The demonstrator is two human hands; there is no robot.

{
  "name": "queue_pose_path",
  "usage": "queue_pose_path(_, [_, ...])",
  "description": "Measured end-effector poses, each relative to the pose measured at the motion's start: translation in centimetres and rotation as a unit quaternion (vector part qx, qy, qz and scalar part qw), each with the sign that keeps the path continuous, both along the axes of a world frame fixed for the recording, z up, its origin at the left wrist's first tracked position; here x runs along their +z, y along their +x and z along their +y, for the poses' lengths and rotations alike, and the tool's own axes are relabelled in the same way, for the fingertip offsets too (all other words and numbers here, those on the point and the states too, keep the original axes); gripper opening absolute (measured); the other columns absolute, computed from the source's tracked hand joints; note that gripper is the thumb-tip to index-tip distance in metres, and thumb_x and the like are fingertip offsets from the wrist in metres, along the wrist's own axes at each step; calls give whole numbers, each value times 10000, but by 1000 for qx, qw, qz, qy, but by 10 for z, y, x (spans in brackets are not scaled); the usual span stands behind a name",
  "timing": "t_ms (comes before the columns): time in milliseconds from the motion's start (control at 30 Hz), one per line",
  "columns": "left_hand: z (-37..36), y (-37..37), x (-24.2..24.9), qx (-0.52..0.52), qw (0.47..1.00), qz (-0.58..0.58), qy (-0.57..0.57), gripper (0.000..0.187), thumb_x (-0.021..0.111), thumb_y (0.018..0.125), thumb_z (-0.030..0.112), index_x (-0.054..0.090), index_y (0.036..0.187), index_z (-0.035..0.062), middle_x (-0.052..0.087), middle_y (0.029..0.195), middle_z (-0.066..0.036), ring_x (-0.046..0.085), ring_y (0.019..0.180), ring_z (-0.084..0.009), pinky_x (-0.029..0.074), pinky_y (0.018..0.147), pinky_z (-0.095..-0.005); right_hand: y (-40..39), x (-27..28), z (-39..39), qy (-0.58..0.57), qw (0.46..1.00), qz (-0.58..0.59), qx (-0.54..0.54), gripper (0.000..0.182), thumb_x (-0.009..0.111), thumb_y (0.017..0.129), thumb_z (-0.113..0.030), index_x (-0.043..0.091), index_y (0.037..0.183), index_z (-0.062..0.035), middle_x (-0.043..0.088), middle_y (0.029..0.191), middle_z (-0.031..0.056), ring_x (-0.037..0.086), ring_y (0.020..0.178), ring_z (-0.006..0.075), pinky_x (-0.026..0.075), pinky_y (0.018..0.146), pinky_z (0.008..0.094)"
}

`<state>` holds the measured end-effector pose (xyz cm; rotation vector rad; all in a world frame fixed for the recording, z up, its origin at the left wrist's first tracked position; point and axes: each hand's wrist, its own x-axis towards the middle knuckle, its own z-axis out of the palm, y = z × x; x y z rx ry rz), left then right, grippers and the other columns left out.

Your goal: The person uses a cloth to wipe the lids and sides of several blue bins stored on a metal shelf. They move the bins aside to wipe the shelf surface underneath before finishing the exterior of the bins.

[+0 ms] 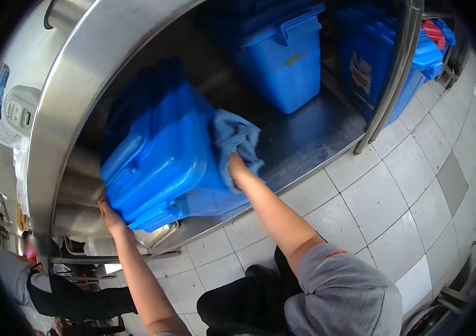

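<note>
A large blue lidded bin lies at a slant on the metal shelf, its lid side facing me. My left hand grips the bin at its lower left edge, with the fingers partly hidden along the side. In my right hand is a bunched blue-grey cloth, pressed against the bin's right side. Folds of the cloth cover most of those fingers. A clasp juts out at the bin's near end.
Another blue bin stands deeper on the shelf. More blue bins are beyond the metal leg at right. The steel counter edge curves above. Another person stands at lower left on the tiled floor.
</note>
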<state>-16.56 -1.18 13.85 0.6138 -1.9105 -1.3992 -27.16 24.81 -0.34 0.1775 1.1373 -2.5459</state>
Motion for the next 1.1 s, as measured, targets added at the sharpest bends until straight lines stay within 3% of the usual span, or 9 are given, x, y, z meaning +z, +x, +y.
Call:
queue_pose_path(100, [11, -3, 2, 9, 1000, 9, -5, 401, 298, 914, 295, 514, 1190, 100, 484, 1221, -88, 474, 1106, -219, 360, 962, -341, 7, -55, 9, 278, 951, 134, -16, 472, 499, 875, -249, 393, 1269, -12, 482, 1203, 134, 477, 1066, 214, 369, 928, 294])
queue_pose_path(233, [1, -2, 0, 7, 1000, 5, 17, 399, 301, 915, 295, 503, 1197, 98, 493, 1205, -93, 473, 1107, -216, 361, 959, -339, 11, -34, 6, 333, 921, 204, -16, 447, 506, 867, -246, 414, 1237, -12, 497, 1172, 133, 488, 1049, 217, 373, 921, 295])
queue_pose_path(367, [12, 0, 4, 1, 999, -4, 44, 400, 304, 915, 300, 486, 1209, 97, 489, 1198, -93, 475, 1102, -216, 362, 956, -335, 5, 30, -17, 402, 839, 361, -61, 423, 513, 859, -243, 435, 1204, -11, 512, 1141, 133, 498, 1031, 221, 377, 914, 296])
queue_pose_path(533, [-9, -2, -1, -7, 1000, -21, 12, 407, 303, 914, 309, 485, 1209, 96, 475, 1212, -97, 477, 1092, -220, 382, 936, -339, -29, 45, 1, 395, 847, 347, -75, 394, 521, 848, -240, 461, 1163, -11, 531, 1103, 133, 512, 1009, 226, 381, 905, 298])
queue_pose_path(667, [8, -3, 4, 2, 999, -9, 42, 410, 290, 918, 310, 496, 1201, 96, 492, 1195, -94, 486, 1077, -219, 374, 941, -339, 31, 28, -20, 379, 837, 379, -114, 371, 528, 840, -237, 482, 1130, -10, 546, 1072, 132, 522, 991, 229, 385, 898, 299])
queue_pose_path(733, [13, -2, 4, 9, 1000, -11, 3, 410, 289, 918, 308, 501, 1197, 96, 497, 1194, -94, 487, 1080, -218, 373, 943, -339, 61, 17, -31, 369, 826, 403, -136, 360, 532, 836, -235, 492, 1114, -10, 553, 1057, 132, 528, 982, 231, 387, 895, 300])
queue_pose_path(933, [-3, 0, -1, 12, 1000, -11, 3, 416, 307, 920, 315, 505, 1212, 95, 500, 1205, -95, 482, 1095, -210, 361, 954, -330, 60, -55, -3, 396, 870, 259, -142, 328, 542, 823, -231, 523, 1065, -9, 576, 1010, 132, 543, 955, 237, 393, 884, 301])
queue_pose_path(1033, [12, -2, 4, 32, 999, -11, 20, 420, 308, 920, 320, 498, 1218, 92, 500, 1203, -96, 483, 1096, -209, 364, 949, -323, 69, 6, 18, 460, 833, 288, -112, 289, 553, 803, -207, 545, 1014, -10, 585, 976, 137, 551, 941, 244, 398, 875, 308])
queue_pose_path(1100, [17, -3, 5, 30, 999, -9, 15, 416, 307, 921, 321, 500, 1211, 93, 502, 1197, -95, 485, 1093, -207, 368, 944, -322, 61, 32, 5, 436, 812, 367, -127, 288, 557, 801, -209, 547, 1010, -10, 585, 976, 140, 552, 939, 252, 402, 870, 314])
